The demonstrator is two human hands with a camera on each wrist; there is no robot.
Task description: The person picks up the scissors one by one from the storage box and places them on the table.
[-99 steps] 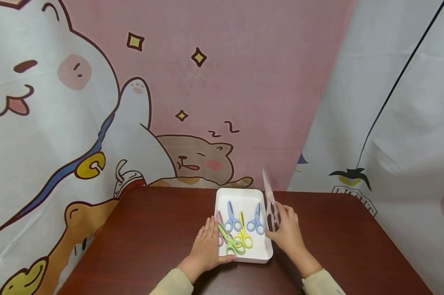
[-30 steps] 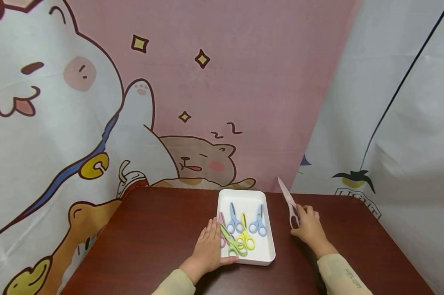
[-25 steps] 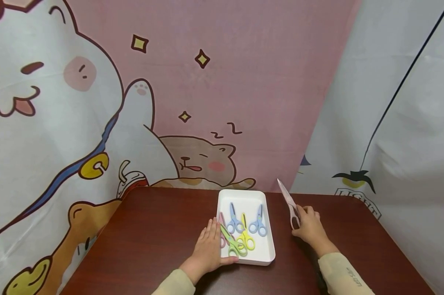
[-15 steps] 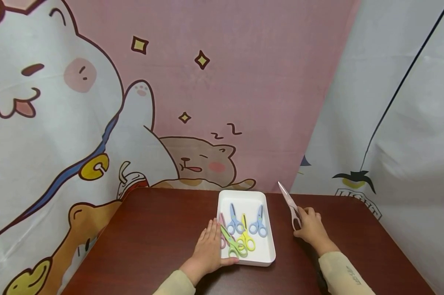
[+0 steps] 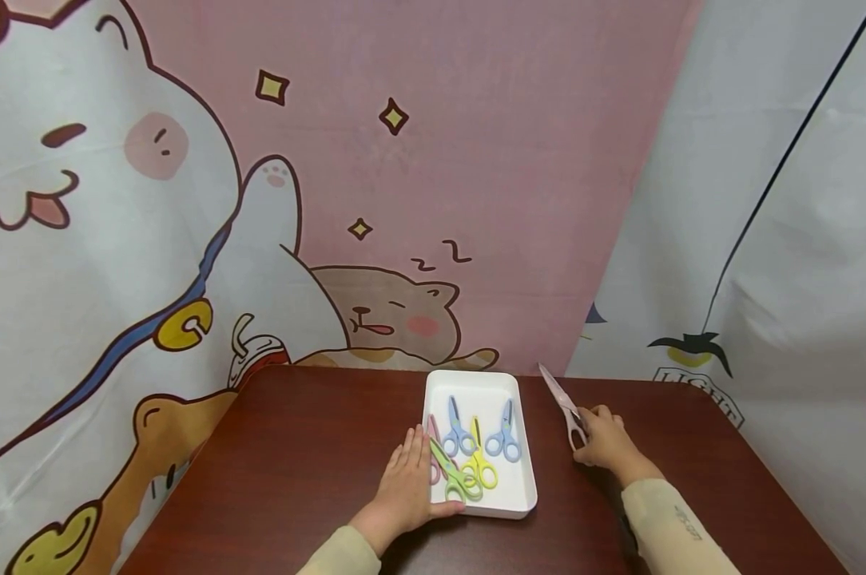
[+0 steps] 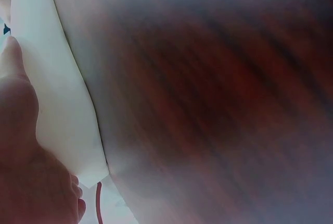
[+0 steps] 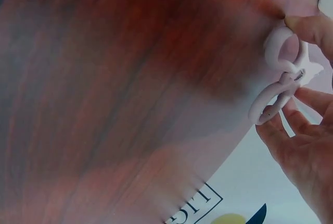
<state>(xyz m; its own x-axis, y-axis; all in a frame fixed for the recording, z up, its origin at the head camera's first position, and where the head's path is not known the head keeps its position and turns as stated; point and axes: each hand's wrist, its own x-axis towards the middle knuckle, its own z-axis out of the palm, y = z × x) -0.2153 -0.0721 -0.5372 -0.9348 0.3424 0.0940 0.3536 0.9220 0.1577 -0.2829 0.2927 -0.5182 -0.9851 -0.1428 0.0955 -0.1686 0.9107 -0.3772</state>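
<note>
A white tray [image 5: 482,385] lies on the table, holding small scissors: two blue pairs [image 5: 456,431], a yellow pair [image 5: 485,471], a green pair [image 5: 443,461] and a partly covered pink pair [image 5: 434,431]. My left hand [image 5: 402,487] rests against the tray's left wall with straight fingers, its thumb along the front edge. To the right of the tray, my right hand [image 5: 609,443] holds larger pale pink scissors [image 5: 562,399] by their handles, blades pointing away and to the left. In the right wrist view, thumb and fingers grip the two handle loops [image 7: 270,99].
The dark brown table [image 5: 318,447] reaches back to a printed cloth backdrop [image 5: 476,160] with cartoon animals. Its surface extends left of the tray and to the right of my right hand. A dark object, partly hidden, lies under my right sleeve [image 5: 666,519].
The large scissors have moved right, away from the tray's right edge, in my right hand. Lately their blades have dipped lower. My left hand stays against the tray.
</note>
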